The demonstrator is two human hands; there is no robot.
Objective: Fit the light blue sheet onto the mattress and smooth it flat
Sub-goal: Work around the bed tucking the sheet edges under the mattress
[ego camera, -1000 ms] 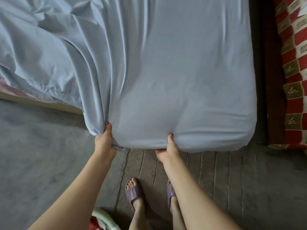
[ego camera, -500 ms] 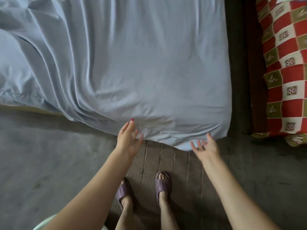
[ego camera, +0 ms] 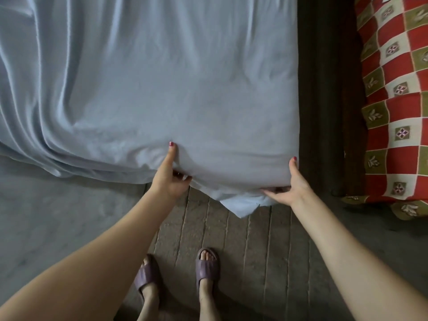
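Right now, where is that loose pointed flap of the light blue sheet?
The loose pointed flap hangs off the mattress's near edge, lower centre of the head view, beside the right hand.

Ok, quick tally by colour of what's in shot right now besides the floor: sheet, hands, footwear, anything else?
Light blue: 1, the light blue cotton sheet on the mattress
Purple: 2, the purple rubber slide sandals
Red, white and olive: 1, the checked patterned cover
Bare hands gripping the sheet's edge: 2, left hand and right hand
Total: 6
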